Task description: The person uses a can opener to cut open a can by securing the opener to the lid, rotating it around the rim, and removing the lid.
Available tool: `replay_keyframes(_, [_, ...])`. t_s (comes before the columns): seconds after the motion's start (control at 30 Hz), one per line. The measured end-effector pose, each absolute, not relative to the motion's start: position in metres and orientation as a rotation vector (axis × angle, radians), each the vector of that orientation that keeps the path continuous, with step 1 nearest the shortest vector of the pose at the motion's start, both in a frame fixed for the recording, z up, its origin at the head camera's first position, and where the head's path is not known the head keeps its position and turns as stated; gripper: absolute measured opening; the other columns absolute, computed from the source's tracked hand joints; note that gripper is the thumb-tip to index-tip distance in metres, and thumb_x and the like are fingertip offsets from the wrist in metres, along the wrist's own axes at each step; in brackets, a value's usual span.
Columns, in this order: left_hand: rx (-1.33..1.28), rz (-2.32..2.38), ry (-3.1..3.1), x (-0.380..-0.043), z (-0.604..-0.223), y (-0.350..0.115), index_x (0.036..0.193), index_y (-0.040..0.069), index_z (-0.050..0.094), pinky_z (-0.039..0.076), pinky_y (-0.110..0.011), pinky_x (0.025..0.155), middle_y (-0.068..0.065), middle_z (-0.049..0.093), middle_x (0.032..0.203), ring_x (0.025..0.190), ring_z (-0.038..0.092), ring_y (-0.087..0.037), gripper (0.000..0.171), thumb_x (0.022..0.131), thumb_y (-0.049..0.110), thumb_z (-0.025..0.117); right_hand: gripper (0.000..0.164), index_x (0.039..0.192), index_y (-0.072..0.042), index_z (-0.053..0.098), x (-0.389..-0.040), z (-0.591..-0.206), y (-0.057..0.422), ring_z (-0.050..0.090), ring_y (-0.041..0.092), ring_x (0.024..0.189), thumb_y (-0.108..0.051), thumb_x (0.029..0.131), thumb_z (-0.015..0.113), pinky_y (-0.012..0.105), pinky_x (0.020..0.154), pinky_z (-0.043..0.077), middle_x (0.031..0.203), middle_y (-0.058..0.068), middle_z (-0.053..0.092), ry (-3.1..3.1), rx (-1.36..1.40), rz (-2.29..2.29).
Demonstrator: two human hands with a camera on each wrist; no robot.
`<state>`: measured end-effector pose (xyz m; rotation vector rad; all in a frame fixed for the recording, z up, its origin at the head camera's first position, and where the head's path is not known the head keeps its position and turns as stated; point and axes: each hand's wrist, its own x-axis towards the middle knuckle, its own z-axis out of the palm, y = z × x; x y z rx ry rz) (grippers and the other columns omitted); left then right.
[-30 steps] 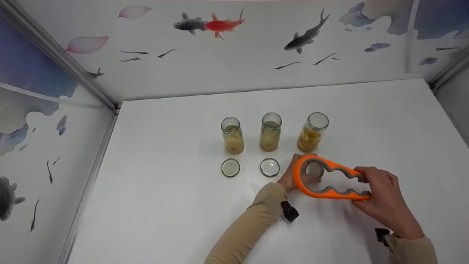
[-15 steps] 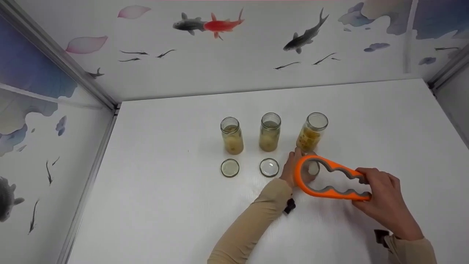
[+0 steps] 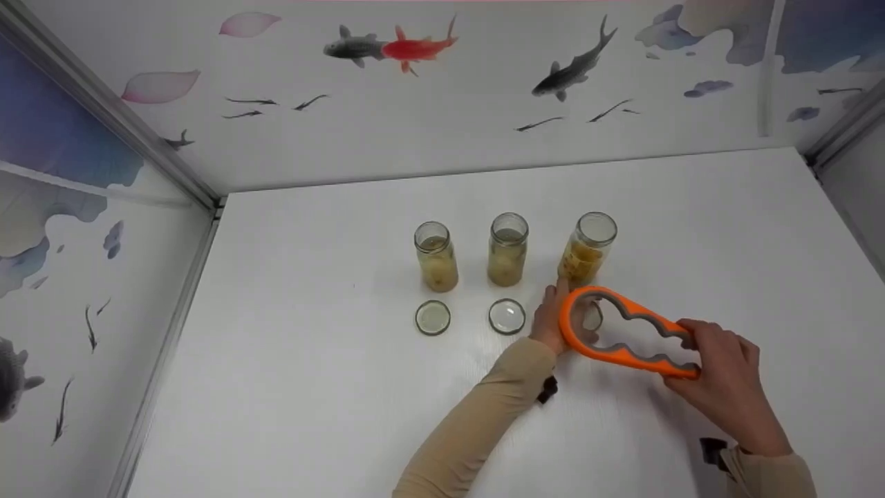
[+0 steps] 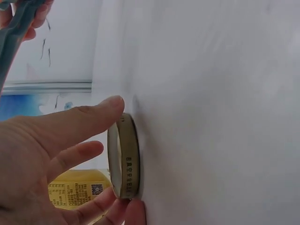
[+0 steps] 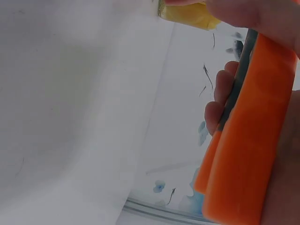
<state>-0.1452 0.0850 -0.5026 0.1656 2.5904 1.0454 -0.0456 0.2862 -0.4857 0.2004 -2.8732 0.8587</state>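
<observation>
My left hand (image 3: 547, 326) holds a round jar lid (image 4: 129, 157) at the table surface, just in front of the right-hand jar. In the left wrist view the thumb lies on one edge of the lid and the fingers on the opposite edge. My right hand (image 3: 726, 377) grips the handles of an orange and grey jar opener (image 3: 626, 357). The opener's ring overlaps the left hand and the lid in the head view. Behind them stands an uncovered glass jar (image 3: 581, 261) with yellow-orange contents and a yellow label (image 4: 77, 190).
Two more uncovered glass jars, a left one (image 3: 438, 266) and a middle one (image 3: 507, 263), hold pale contents in liquid. In front of them lie a left lid (image 3: 433, 318) and a middle lid (image 3: 507, 317). A printed wall (image 3: 477, 124) bounds the white table (image 3: 311, 380) at the back.
My left hand has moved slightly forward with the lid, to just in front of the right jar. The jar opener has shifted a little to the right and tilted slightly, still in my right hand.
</observation>
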Motion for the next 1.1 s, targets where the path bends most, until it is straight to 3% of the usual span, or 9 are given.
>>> replay_keyframes(0.07, [0.166, 0.97, 2.626, -0.151, -0.518, 0.095, 0.131, 0.013, 0.043, 0.048, -0.028, 0.08, -0.002, 0.048, 0.113, 0.097, 0.053, -0.017, 0.081, 0.066, 0.021, 0.09, 0.068, 0.118, 0.007, 0.049, -0.045, -0.486, 0.287, 0.047, 0.037, 0.089, 0.009, 0.058, 0.082, 0.062, 0.087, 0.021, 0.095, 0.022, 0.058, -2.867, 0.188, 0.867])
replay_keyframes(0.2, [0.434, 0.916, 2.697, -0.145, -0.508, 0.071, 0.122, 0.013, 0.056, 0.046, -0.026, 0.071, -0.003, 0.046, 0.113, 0.097, 0.048, -0.017, 0.054, 0.077, 0.027, 0.082, 0.068, 0.117, 0.007, 0.049, -0.043, -0.487, 0.287, 0.045, 0.037, 0.088, 0.008, 0.058, 0.083, 0.063, 0.086, 0.021, 0.093, 0.022, 0.057, -2.855, 0.182, 0.864])
replay_keyframes(0.3, [0.504, 0.881, 2.703, -0.144, -0.502, 0.059, 0.123, 0.018, 0.062, 0.046, -0.026, 0.076, -0.004, 0.047, 0.116, 0.101, 0.047, -0.017, 0.044, 0.083, 0.028, 0.077, 0.068, 0.116, 0.007, 0.049, -0.043, -0.488, 0.286, 0.044, 0.037, 0.087, 0.008, 0.058, 0.083, 0.063, 0.085, 0.022, 0.091, 0.021, 0.057, -2.86, 0.175, 0.855])
replay_keyframes(0.47, [0.434, 0.934, 2.647, -0.143, -0.494, 0.042, 0.126, 0.017, 0.06, 0.043, -0.026, 0.091, -0.003, 0.05, 0.12, 0.109, 0.049, -0.016, 0.048, 0.082, 0.022, 0.08, 0.067, 0.116, 0.006, 0.049, -0.043, -0.488, 0.285, 0.043, 0.036, 0.087, 0.007, 0.058, 0.083, 0.063, 0.084, 0.022, 0.091, 0.021, 0.056, -2.874, 0.163, 0.853])
replay_keyframes(0.73, [0.466, 0.999, 2.686, -0.142, -0.484, 0.015, 0.122, 0.013, 0.06, 0.045, -0.03, 0.089, -0.006, 0.056, 0.117, 0.102, 0.054, -0.019, 0.04, 0.085, 0.017, 0.076, 0.067, 0.117, 0.006, 0.05, -0.047, -0.493, 0.279, 0.049, 0.034, 0.089, 0.005, 0.059, 0.083, 0.06, 0.085, 0.024, 0.093, 0.019, 0.058, -2.884, 0.241, 0.832])
replay_keyframes(1.1, [0.534, 1.122, 2.754, -0.138, -0.481, -0.018, 0.116, 0.01, 0.064, 0.045, -0.036, 0.09, -0.009, 0.057, 0.115, 0.106, 0.055, -0.025, 0.027, 0.09, 0.011, 0.068, 0.066, 0.116, 0.0, 0.054, -0.052, -0.499, 0.261, 0.047, 0.031, 0.089, -0.001, 0.058, 0.087, 0.057, 0.089, 0.027, 0.093, 0.01, 0.057, -2.954, 0.396, 0.71])
